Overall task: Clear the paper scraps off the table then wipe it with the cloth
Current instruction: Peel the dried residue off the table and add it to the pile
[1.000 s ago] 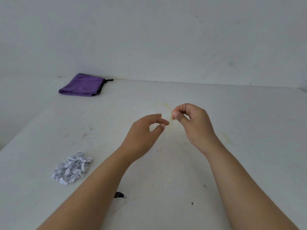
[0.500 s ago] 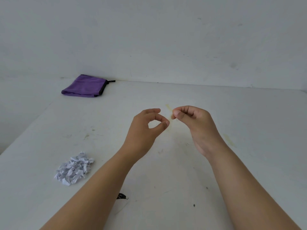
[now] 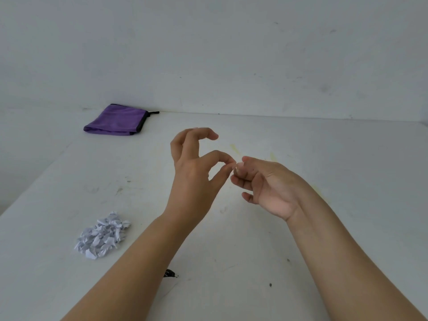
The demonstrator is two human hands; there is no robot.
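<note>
Both hands are raised above the middle of the white table (image 3: 301, 239). My right hand (image 3: 271, 186) has its fingers curled and pinches a tiny pale paper scrap (image 3: 234, 168) under the thumb. The thumb and forefinger of my left hand (image 3: 194, 177) close on the same scrap from the left, while its other fingers arch upward. A pile of several crumpled white paper scraps (image 3: 103, 235) lies on the table at the near left. The folded purple cloth (image 3: 115, 121) lies at the far left, by the wall.
A white wall (image 3: 231, 54) runs along the table's far edge, and the table's left edge slants away at the left. A small black item (image 3: 170, 273) lies beside my left forearm. Faint yellow stains (image 3: 234, 148) and dark specks mark the tabletop.
My hands have come together: the left thumb and forefinger now meet the right hand's fingertips at the scrap. The right hand has turned palm-up and the left hand's other fingers have lifted.
</note>
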